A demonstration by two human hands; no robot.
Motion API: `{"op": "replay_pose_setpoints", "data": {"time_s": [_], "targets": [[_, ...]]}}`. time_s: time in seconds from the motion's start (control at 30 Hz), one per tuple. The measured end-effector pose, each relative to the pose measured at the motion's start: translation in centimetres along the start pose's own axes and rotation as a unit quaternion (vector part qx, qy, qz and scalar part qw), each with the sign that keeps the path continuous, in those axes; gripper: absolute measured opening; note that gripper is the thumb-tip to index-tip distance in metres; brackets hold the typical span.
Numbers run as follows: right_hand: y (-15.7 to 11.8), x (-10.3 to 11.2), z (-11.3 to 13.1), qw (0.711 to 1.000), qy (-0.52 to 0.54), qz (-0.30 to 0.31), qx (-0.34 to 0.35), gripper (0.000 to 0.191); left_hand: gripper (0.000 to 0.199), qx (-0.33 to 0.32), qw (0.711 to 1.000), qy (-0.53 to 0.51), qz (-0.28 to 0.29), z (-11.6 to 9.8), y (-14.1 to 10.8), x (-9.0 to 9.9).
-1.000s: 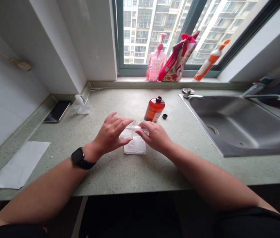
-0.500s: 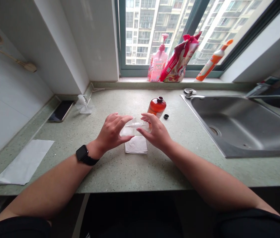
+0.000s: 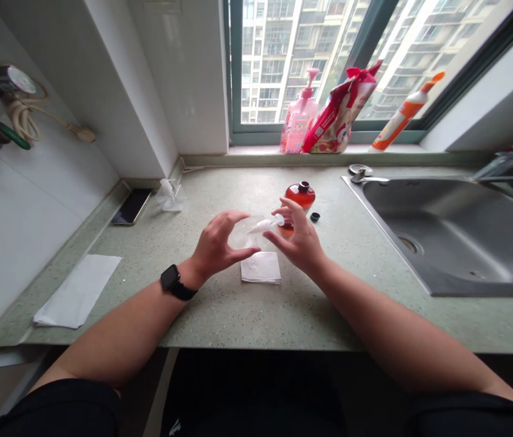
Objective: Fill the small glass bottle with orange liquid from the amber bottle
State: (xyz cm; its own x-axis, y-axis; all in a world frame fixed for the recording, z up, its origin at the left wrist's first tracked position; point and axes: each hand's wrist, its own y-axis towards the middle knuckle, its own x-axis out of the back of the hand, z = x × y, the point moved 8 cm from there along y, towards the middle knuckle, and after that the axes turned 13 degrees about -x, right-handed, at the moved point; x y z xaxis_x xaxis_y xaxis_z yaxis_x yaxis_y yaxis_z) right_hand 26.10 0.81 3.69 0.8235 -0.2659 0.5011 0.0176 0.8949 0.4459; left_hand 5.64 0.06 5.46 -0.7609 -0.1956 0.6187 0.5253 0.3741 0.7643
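Note:
Between my two hands is a see-through plastic item (image 3: 262,226) with a whitish round end towards the right; its exact kind is hard to make out. My left hand (image 3: 217,246), wearing a black watch, curves its thumb and fingers around the left part. My right hand (image 3: 299,240) has thumb and fingers around the right end. An amber bottle (image 3: 301,195) of orange-red liquid stands uncapped just behind my right hand, which hides part of it. Its small black cap (image 3: 315,216) lies to its right. A folded white tissue (image 3: 261,268) lies below my hands.
A phone (image 3: 131,207), a white-and-clear plastic piece (image 3: 170,195) and a stack of white paper (image 3: 78,291) lie on the left. A steel sink (image 3: 420,282) is at the right. A pink pump bottle (image 3: 299,124), red bag (image 3: 338,115) and orange-white bottle (image 3: 399,120) stand on the sill.
The camera view has shifted, so everything appears further right. The see-through item has tilted, and its whitish end now shows more clearly by my right fingers.

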Motion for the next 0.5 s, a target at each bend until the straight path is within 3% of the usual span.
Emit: {"op": "replay_pose_setpoints", "data": {"time_s": [0.1, 0.17, 0.3, 0.5], "targets": [[0.3, 0.5, -0.4, 1.000, 0.000, -0.013, -0.001, 0.066, 0.068, 0.034, 0.999, -0.024, -0.023, 0.8, -0.2, 0.4], [0.3, 0.3, -0.4, 1.000, 0.003, -0.001, 0.004, 0.073, 0.069, 0.041, 0.998, -0.035, -0.026, 1.0, -0.3, 0.4], [0.0, -0.8, 0.3, 1.000, 0.013, 0.017, 0.020, 0.086, 0.070, 0.028, 0.998, -0.057, -0.009, 0.6, -0.3, -0.3], [0.5, 0.2, -0.3, 0.999, 0.033, -0.011, -0.021, 0.078, 0.070, 0.013, 0.998, -0.063, -0.025, 0.4, -0.1, 0.1]]}}
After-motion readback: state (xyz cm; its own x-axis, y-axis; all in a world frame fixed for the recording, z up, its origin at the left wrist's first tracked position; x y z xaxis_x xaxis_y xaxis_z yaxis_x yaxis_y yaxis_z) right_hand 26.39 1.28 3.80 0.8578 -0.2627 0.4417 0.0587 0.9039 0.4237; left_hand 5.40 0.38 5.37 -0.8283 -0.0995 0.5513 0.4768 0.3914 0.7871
